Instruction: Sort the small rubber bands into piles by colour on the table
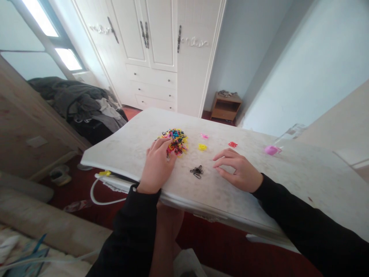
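Observation:
A heaped pile of small multicoloured rubber bands point(179, 139) lies on the white table point(245, 200). My left hand point(159, 163) rests at the pile's near left edge, its fingers curved over the bands and the thumb apart from the index finger. To the right, my right hand point(238, 169) hovers low over the tabletop, thumb and fingers apart with nothing visible between them. Between both hands sits a small group of black rubber bands point(197, 171). Farther back are small groups of yellow bands point(202, 147), pink bands point(204, 136) and red bands point(233, 144).
A clear plastic container point(291, 132) and a pink object point(271, 150) are at the table's right. A white cable point(92, 192) loops by the front left edge. Behind stand a white wardrobe point(161, 57) and a small wooden cabinet point(225, 111); clothes point(77, 100) are heaped at left.

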`<state>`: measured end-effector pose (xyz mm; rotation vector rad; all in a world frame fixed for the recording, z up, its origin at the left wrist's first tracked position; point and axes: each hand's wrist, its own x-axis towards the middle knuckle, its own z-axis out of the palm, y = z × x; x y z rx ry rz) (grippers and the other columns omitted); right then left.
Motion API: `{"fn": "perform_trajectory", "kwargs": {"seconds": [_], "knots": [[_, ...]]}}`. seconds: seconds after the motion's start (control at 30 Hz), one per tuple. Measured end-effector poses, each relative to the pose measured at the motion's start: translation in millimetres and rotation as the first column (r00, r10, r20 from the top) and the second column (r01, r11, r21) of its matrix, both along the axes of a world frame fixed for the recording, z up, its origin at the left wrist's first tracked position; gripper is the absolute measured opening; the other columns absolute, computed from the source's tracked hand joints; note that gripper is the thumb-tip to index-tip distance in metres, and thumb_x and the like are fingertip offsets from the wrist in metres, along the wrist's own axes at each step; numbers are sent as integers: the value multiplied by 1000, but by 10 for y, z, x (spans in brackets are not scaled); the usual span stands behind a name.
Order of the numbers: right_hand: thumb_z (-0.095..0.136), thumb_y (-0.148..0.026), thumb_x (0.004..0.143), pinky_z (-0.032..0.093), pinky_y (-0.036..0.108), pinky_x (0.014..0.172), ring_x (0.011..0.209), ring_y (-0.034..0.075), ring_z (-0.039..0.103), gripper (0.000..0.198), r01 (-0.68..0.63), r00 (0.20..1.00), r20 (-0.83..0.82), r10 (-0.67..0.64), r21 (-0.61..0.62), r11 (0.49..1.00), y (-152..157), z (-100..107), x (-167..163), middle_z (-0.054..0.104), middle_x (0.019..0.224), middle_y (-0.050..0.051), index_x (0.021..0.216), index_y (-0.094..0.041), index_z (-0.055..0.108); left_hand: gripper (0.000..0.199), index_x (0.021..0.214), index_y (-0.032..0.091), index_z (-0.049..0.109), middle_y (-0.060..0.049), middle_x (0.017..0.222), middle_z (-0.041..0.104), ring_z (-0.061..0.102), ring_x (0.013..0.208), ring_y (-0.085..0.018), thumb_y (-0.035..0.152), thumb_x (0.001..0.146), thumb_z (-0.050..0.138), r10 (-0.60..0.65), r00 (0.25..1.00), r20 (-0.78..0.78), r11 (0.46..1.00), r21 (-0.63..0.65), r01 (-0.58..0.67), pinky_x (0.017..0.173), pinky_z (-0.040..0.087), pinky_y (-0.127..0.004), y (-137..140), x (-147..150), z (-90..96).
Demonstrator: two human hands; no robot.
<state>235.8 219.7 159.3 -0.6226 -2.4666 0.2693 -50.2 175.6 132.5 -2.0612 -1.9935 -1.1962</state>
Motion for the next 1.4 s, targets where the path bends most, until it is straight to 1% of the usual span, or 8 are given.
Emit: {"fn": "perform_trajectory", "kwargs": {"seconds": [0.27, 0.37, 0.6, 0.7, 0.87, 1.1, 1.23, 1.4], "knots": [[64, -14, 92, 57, 40, 88, 96, 22, 67, 12, -18, 1000, 9, 18, -17, 1000, -29, 25, -15, 74, 105, 9, 90, -20, 74, 35, 126, 14, 67, -14, 131, 68, 61, 127, -31, 20, 93, 56, -11, 999, 43, 1000, 26, 10, 113, 47, -48, -20, -1, 21], [64, -14, 92, 57, 40, 88, 96, 22, 67, 12, -23, 1000, 11, 23, -20, 1000, -37, 33, -23, 74, 104, 9, 90, -20, 74, 32, 123, 16, 67, -13, 130, 70, 61, 127, -31, 20, 93, 56, -6, 1000, 18, 1000, -1, 6, 112, 47, -48, -21, 6, 18], [63, -14, 91, 58, 39, 86, 95, 22, 67, 12, -34, 999, 15, 34, -16, 999, -45, 36, -27, 74, 102, 9, 90, -21, 74, 30, 123, 19, 65, -12, 132, 71, 59, 129, -33, 23, 95, 56, 55, 998, -44, 996, -65, -58, 111, 45, -53, -29, 26, 8], [63, -15, 91, 58, 40, 86, 95, 22, 67, 13, -41, 999, 20, 41, -15, 999, -47, 41, -26, 74, 102, 9, 90, -21, 74, 27, 120, 20, 66, -11, 137, 68, 57, 130, -34, 24, 95, 57, 60, 995, -76, 995, -79, -66, 109, 45, -54, -52, 46, 30], [63, -14, 91, 58, 41, 86, 95, 23, 67, 13, -39, 999, 28, 39, -22, 999, -53, 53, -28, 74, 102, 8, 90, -22, 73, 24, 115, 21, 67, -12, 151, 59, 51, 137, -36, 24, 93, 58, 64, 991, -118, 994, -79, -74, 109, 45, -56, -74, 74, 56], [62, -15, 92, 58, 40, 86, 94, 22, 68, 13, -48, 998, 35, 48, -19, 999, -54, 52, -29, 75, 101, 9, 90, -21, 73, 25, 117, 20, 69, -12, 141, 67, 49, 140, -35, 25, 95, 57, 34, 987, -156, 991, -125, -54, 114, 40, -59, -54, 81, 32], [62, -15, 92, 58, 40, 85, 94, 22, 68, 13, -57, 998, 29, 57, -18, 998, -54, 50, -30, 75, 101, 9, 90, -21, 73, 28, 120, 18, 70, -12, 140, 67, 50, 138, -36, 26, 96, 57, 43, 986, -159, 990, -124, -63, 113, 40, -59, -60, 79, 31], [62, -14, 92, 58, 40, 85, 94, 22, 68, 13, -58, 998, 27, 59, -29, 998, -56, 52, -30, 75, 101, 8, 91, -22, 73, 34, 127, 18, 67, -13, 142, 66, 52, 136, -37, 27, 96, 58, 53, 988, -145, 993, -100, -68, 112, 42, -56, -63, 71, 31]]}}
